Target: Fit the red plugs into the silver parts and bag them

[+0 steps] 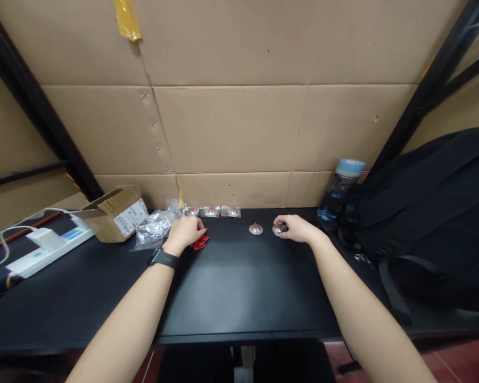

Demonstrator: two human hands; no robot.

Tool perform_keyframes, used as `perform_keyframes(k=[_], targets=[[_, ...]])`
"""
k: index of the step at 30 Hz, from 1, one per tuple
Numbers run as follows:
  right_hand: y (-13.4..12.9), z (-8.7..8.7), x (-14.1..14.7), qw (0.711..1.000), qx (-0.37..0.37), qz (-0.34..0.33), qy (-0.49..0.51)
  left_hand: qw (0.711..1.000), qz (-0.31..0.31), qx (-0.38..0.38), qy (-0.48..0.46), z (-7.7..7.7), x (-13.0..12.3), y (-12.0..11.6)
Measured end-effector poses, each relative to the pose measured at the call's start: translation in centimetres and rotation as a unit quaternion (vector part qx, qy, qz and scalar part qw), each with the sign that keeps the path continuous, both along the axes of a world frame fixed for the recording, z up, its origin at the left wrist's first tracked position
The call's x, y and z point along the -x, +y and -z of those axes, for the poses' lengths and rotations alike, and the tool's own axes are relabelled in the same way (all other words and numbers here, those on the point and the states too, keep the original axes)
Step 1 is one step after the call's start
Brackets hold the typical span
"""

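Cardboard wall (231,127): creased, closing off the rear along the back edge.
Black surface (223,298): flat, with a straight front edge; its wide middle gives room to move.
Backpack (435,213): black, filling the right end.
Left hand (184,232): fingers curled over the red pile; I cannot tell whether they pinch a piece.
Right hand (297,227): fingers pinching the right disc (277,231) at the surface.
Box (104,218): open-topped, limiting room on the left.
Bottle (337,189): blue-lidded, between right hand and backpack.
Power strip (32,261): white, left of the box.
Plastic bag (157,226): crumpled, beside the box.
Packets (211,211): three, lined along the back edge.
Lone disc (256,229): clear, red-topped, between the hands, nearer the right.
Red pieces (200,243): heaped at the left fingers.
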State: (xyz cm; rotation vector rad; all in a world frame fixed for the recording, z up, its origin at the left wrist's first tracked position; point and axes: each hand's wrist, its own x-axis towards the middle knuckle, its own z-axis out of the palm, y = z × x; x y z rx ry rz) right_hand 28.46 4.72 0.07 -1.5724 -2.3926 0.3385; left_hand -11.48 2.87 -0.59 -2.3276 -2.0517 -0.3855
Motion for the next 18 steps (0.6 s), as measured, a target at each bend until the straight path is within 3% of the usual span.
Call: perform_keyframes(k=[13,18], targets=[[-0.1,-0.1,-0.5,1.0,-0.009,0.009,0.02,0.998,0.027,-0.039,-0.051,-0.7,-1.3,-0.6],[-0.7,-0.7,0.9,0.986,-0.06,-0.044,0.15,0.978,0.108,-0.07,-0.165,-1.3,-3.2,-1.5]])
